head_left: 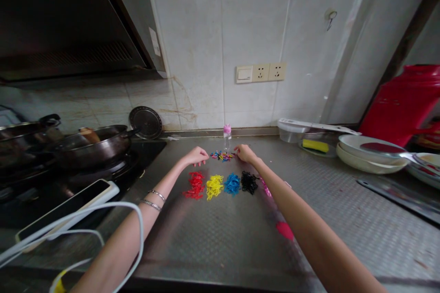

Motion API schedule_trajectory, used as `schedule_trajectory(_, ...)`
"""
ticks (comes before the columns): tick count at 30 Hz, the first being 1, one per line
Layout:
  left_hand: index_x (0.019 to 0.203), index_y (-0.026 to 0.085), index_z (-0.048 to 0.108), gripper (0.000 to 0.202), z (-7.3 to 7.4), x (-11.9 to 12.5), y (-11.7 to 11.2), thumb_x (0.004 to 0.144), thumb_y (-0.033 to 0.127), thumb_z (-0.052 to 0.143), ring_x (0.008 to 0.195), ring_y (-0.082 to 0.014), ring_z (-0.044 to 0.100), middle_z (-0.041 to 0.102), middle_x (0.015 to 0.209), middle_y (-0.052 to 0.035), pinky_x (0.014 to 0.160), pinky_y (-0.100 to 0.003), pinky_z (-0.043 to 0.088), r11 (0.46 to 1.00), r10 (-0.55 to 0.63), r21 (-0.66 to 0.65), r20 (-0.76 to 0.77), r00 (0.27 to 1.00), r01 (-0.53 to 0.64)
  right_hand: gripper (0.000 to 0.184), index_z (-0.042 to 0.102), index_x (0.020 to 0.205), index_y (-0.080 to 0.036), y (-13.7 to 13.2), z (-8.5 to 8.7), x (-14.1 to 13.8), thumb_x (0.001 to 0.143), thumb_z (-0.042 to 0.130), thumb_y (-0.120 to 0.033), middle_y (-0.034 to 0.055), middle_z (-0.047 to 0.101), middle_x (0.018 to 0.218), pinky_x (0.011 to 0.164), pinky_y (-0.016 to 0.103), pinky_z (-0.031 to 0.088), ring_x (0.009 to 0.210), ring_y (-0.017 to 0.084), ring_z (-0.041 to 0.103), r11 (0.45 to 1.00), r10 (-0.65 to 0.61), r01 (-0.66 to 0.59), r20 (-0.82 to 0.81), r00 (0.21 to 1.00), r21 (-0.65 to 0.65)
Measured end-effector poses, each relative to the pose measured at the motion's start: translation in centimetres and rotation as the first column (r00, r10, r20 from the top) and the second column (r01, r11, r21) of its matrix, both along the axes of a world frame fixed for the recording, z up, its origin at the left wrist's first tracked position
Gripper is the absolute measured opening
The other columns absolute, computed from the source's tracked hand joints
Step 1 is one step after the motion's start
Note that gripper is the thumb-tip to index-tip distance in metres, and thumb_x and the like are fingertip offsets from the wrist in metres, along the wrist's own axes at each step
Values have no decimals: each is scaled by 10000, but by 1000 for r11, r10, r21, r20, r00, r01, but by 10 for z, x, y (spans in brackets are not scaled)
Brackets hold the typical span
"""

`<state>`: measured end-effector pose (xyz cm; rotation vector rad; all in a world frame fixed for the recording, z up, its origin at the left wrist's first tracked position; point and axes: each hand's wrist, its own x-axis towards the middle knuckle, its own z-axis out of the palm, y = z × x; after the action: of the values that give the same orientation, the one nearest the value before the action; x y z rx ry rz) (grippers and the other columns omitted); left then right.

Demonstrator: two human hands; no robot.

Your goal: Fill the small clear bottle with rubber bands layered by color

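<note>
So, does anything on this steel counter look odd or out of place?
Yes: the small mixed-colour rubber bands between the left hand and right hand stand out, because the red heap, yellow heap, blue heap and black heap below them are each a single colour.

Bare forearms, two silver bangles on the left wrist

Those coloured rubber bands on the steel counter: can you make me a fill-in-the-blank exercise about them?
The yellow pile lies between the red pile and the ____ pile.
The left hand and right hand sit on either side of a small mixed heap of bands, just in front of a clear bottle with a ____ top.
Two metal bangles circle the ____ forearm.
Answers: blue; pink; left.
</note>
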<state>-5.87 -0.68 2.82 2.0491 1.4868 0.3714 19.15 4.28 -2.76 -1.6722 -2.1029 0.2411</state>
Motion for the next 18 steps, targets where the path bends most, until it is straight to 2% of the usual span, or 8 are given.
schedule_trajectory(4, 905, 94, 606, 273, -1, -13, 0, 723, 252, 478, 395, -51, 463, 628, 675, -46, 335, -146, 324, 997, 76, 20, 26, 997, -77, 364, 592, 1050, -174, -10, 6, 1, 722, 454, -97, 95, 628, 981, 700, 218, 407, 883, 181, 572, 999, -32, 32, 38, 999, -4)
schedule_trajectory(8, 919, 91, 602, 272, -1, -27, 3, 722, 233, 479, 410, -49, 468, 628, 692, -51, 337, -138, 320, 992, 118, 46, 41, 992, -120, 393, 548, 1099, -189, -32, 20, -3, 734, 438, -93, 84, 631, 961, 684, 225, 402, 867, 177, 569, 998, -31, 29, 30, 999, 53)
schedule_trajectory(11, 916, 89, 604, 272, -2, -31, 6, 711, 217, 480, 428, -57, 481, 627, 696, -54, 340, -140, 322, 987, 149, 50, 33, 988, -150, 363, 545, 1094, -193, -53, 32, -20, 756, 436, -120, 75, 640, 916, 664, 213, 393, 829, 163, 574, 995, 57, -56, -9, 998, 88)
schedule_trajectory(13, 912, 94, 607, 272, -4, -32, 9, 703, 215, 484, 439, -59, 488, 626, 708, -54, 341, -139, 322, 985, 166, 52, 23, 986, -167, 351, 547, 1086, -200, -69, 37, -41, 766, 427, -122, 63, 645, 878, 656, 201, 387, 797, 148, 579, 982, 161, -157, -32, 986, 103)
schedule_trajectory(18, 896, 107, 612, 253, -11, -32, 14, 696, 208, 495, 456, -55, 491, 624, 729, -48, 346, -130, 316, 984, 166, 64, 12, 986, -167, 381, 537, 1104, -226, -113, 38, -99, 751, 439, -124, 50, 652, 859, 669, 217, 397, 808, 158, 585, 915, 382, -381, 22, 924, 131)
